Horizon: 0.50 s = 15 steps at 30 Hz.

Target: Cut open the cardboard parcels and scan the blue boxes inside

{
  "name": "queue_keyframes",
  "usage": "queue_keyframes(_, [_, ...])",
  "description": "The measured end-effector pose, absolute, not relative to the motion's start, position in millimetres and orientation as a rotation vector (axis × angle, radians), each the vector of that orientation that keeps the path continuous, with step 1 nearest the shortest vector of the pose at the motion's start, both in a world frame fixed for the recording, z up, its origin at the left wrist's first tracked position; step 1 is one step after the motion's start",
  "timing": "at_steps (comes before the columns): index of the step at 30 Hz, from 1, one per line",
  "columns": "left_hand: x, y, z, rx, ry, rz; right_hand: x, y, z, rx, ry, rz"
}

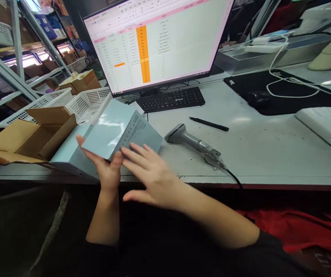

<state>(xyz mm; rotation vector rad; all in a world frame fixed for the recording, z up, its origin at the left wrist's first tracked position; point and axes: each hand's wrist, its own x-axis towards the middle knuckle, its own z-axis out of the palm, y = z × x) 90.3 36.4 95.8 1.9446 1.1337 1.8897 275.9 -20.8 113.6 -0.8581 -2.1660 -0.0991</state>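
My left hand grips a pale blue-grey box from below, thumb up on its near edge, holding it tilted over the desk's front edge. The box has small print along one side. My right hand hovers just right of the box with fingers stretched out, fingertips close to its printed side. Beneath the held box lies another pale box flat on the desk.
An open cardboard carton sits at the left, white perforated baskets behind it. A handheld barcode scanner and a black pen lie on the grey desk. Monitor, black keyboard, mouse pad stand further back.
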Motion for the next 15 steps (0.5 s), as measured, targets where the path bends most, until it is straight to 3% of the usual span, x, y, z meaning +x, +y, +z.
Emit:
queue_keyframes(4, [87, 56, 99, 1.991, 1.052, 1.996, 353, 7, 118, -1.441, -1.985, -0.095])
queue_keyframes(8, [93, 56, 101, 2.036, 1.104, 1.936, 406, 36, 110, -2.097, -1.914, 0.303])
queue_keyframes(11, [98, 53, 103, 2.058, 1.096, 1.801, 416, 40, 102, -2.126, -1.956, 0.381])
queue_keyframes(15, [96, 57, 103, 2.074, 1.086, 1.615, 422, 16, 100, -1.935, -1.75, 0.196])
